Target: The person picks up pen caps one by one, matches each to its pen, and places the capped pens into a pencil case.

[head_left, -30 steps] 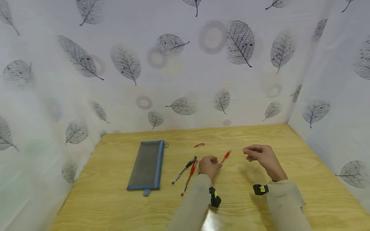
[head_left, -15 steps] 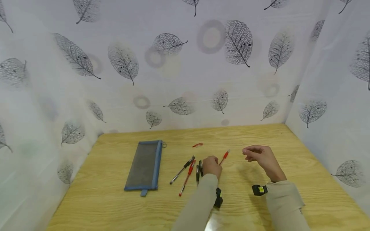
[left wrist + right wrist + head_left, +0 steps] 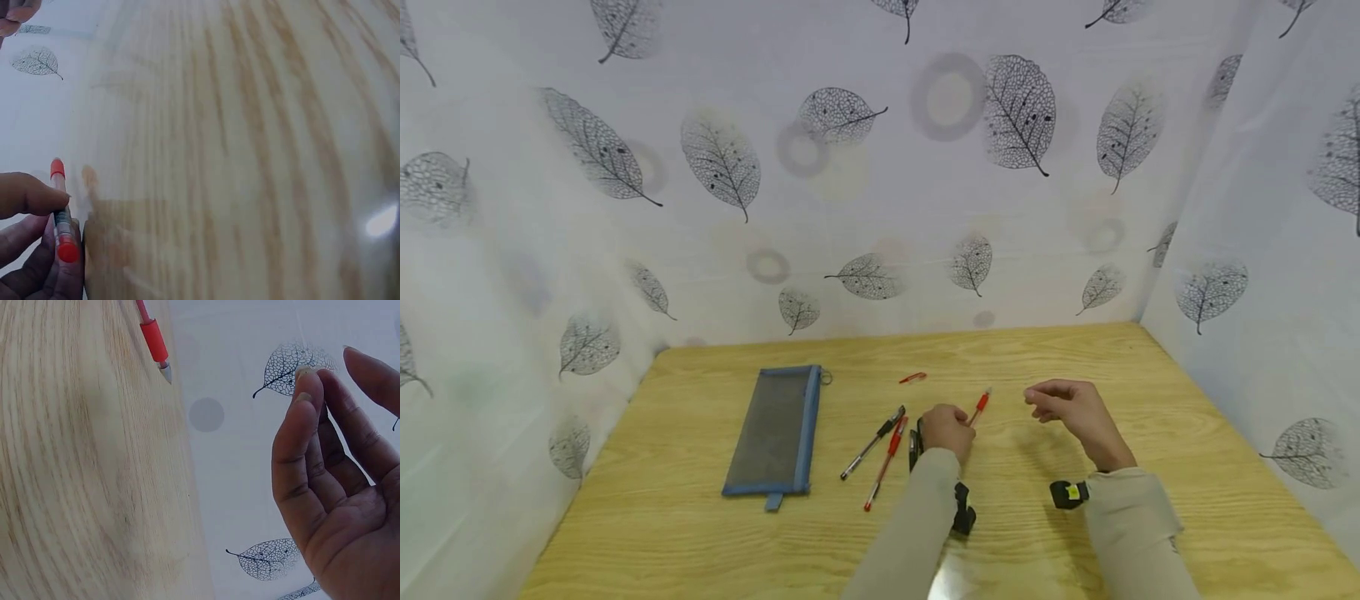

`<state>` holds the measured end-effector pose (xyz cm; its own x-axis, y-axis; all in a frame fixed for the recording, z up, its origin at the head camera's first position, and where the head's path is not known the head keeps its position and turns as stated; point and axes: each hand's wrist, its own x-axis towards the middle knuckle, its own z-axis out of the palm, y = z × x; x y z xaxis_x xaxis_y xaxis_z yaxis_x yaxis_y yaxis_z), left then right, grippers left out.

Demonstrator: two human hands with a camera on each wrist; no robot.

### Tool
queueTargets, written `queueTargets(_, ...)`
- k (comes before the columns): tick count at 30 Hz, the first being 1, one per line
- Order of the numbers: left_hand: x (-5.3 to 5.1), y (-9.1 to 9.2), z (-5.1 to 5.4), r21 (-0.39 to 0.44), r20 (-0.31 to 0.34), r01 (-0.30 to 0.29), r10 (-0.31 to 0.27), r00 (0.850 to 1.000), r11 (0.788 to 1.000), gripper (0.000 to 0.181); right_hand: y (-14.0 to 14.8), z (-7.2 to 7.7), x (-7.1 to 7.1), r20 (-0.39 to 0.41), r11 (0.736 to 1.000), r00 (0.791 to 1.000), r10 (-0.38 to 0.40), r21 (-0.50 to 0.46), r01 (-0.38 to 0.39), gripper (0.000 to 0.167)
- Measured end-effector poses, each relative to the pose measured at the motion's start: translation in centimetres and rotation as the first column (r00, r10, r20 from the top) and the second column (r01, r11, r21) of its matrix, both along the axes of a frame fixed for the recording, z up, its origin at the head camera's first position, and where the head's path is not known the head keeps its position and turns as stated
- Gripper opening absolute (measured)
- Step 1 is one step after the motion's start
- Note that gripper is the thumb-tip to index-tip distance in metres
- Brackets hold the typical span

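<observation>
My left hand [image 3: 946, 432] pinches an uncapped red gel pen [image 3: 981, 403] over the table. Its red grip and bare tip point away to the upper right. In the left wrist view, the thumb presses on the pen's clear barrel [image 3: 60, 220], and a red end plug faces the camera. Farther right, my right hand [image 3: 1078, 417] hovers above the table with fingers loosely bent and nothing between them. The right wrist view shows its thumb apart from the fingertips, and the pen's red grip [image 3: 154, 341] off to the left.
A loose red pen cap [image 3: 913, 377] lies beyond the left hand. Left of that hand are dark pens [image 3: 913, 450], partly hidden, a capped red pen [image 3: 887, 462] and a capped black pen [image 3: 874, 442]. A grey mesh pouch [image 3: 771, 429] with blue edges lies farther left. Leaf-patterned curtains enclose the wood-grain table.
My left hand has shifted a little right compared with a second ago, uncovering dark pens on its left. The red pen stays in its grip. My right hand has barely moved.
</observation>
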<state>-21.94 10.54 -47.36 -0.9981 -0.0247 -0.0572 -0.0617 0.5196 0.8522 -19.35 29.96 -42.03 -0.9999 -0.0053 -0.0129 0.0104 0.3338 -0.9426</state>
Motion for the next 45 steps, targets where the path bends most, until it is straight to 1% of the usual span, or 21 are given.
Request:
queueTargets(2,-0.1,-0.3,0.0,0.015,-0.007,0.007,-0.007,1.000,1.000,0.011,-0.1,-0.1,-0.1,-0.004,1.000,1.000,0.005,0.001,-0.005,0.049)
queueTargets(6,-0.2,-0.8,-0.2,0.045,0.001,0.017,-0.017,1.000,0.999,0.011,-0.3,-0.5,-0.6,-0.003,1.000,1.000,0.013,0.007,-0.013,0.049)
queueTargets(7,-0.3,-0.9,-0.2,0.053,0.010,0.016,-0.017,1.000,0.998,0.011,-0.4,-0.6,-0.7,-0.002,1.000,1.000,0.014,0.009,-0.014,0.048)
queueTargets(10,-0.4,-1.1,-0.3,0.077,0.009,0.006,-0.007,1.000,0.997,0.011,-0.5,-0.9,-1.2,0.003,1.000,1.000,0.022,0.009,-0.022,0.048)
queueTargets(13,-0.4,-1.4,-0.4,0.131,-0.007,-0.007,0.008,1.000,0.991,0.011,-0.8,-1.3,-1.9,0.014,1.000,1.000,0.028,0.001,-0.028,0.048)
queueTargets(16,-0.3,-1.6,-0.1,0.191,-0.018,-0.023,0.027,0.999,0.981,0.011,-1.0,-1.7,-2.7,0.026,0.999,0.999,0.034,0.001,-0.034,0.049)
queueTargets(18,-0.1,-1.7,0.3,0.249,-0.010,-0.029,0.033,0.999,0.968,0.011,-1.3,-1.9,-3.4,0.028,0.999,0.999,0.040,0.002,-0.040,0.047)
queueTargets(19,0.0,-1.8,0.5,0.274,-0.004,-0.036,0.038,0.999,0.961,0.011,-1.6,-1.7,-3.5,0.031,0.999,0.999,0.043,0.001,-0.043,0.045)
queueTargets(21,0.3,-1.9,0.8,0.328,0.003,-0.035,0.036,0.999,0.944,0.011,-1.9,-2.0,-4.2,0.024,0.999,0.998,0.050,0.009,-0.050,0.041)
queueTargets(23,0.5,-2.1,1.1,0.390,0.019,-0.024,0.017,1.000,0.921,0.013,-2.4,-2.4,-4.9,0.019,0.998,0.998,0.060,0.018,-0.060,0.037)
queueTargets(25,0.8,-2.4,1.3,0.434,0.049,-0.019,-0.003,0.999,0.901,0.016,-3.0,-2.8,-5.6,0.014,0.996,0.997,0.075,0.037,-0.076,0.035)
queueTargets(26,0.9,-2.6,1.4,0.459,0.070,-0.017,-0.017,0.997,0.888,0.017,-3.2,-3.3,-6.2,0.009,0.995,0.996,0.084,0.057,-0.085,0.035)
queueTargets(27,1.1,-2.9,1.5,0.479,0.090,-0.016,-0.031,0.995,0.877,0.019,-3.5,-3.5,-6.6,0.008,0.993,0.995,0.096,0.070,-0.097,0.034)
queueTargets(28,1.3,-3.1,1.6,0.503,0.112,-0.018,-0.045,0.993,0.864,0.020,-3.9,-3.6,-7.0,0.007,0.990,0.994,0.110,0.083,-0.110,0.033)
queueTargets(31,1.8,-3.9,2.0,0.572,0.172,-0.047,-0.063,0.983,0.819,0.023,-5.1,-3.9,-8.2,-0.007,0.977,0.986,0.164,0.139,-0.162,0.027)
queueTargets(33,2.2,-4.5,2.2,0.598,0.183,-0.047,-0.079,0.980,0.800,0.024,-6.0,-3.9,-8.9,-0.013,0.966,0.981,0.194,0.175,-0.189,0.024)
queueTargets(35,2.5,-5.0,2.5,0.614,0.182,-0.040,-0.093,0.979,0.789,0.025,-6.8,-3.8,-9.4,-0.015,0.952,0.975,0.220,0.221,-0.212,0.021)
queueTargets(38,3.1,-6.0,3.1,0.619,0.152,0.007,-0.129,0.980,0.785,0.025,-7.9,-3.4,-10.1,-0.020,0.931,0.968,0.250,0.282,-0.234,0.020)
queueTargets(40,3.5,-6.6,3.4,0.631,0.135,0.030,-0.148,0.980,0.775,0.025,-8.7,-3.1,-10.4,-0.026,0.912,0.959,0.281,0.318,-0.258,0.021)
queueTargets(42,3.9,-7.3,3.6,0.648,0.122,0.048,-0.166,0.979,0.760,0.025,-9.4,-2.9,-10.7,-0.028,0.894,0.949,0.315,0.343,-0.287,0.025)
queueTargets(45,4.3,-8.3,3.5,0.673,0.112,0.067,-0.191,0.975,0.737,0.027,-10.5,-2.8,-11.1,-0.019,0.866,0.930,0.367,0.373,-0.334,0.031)
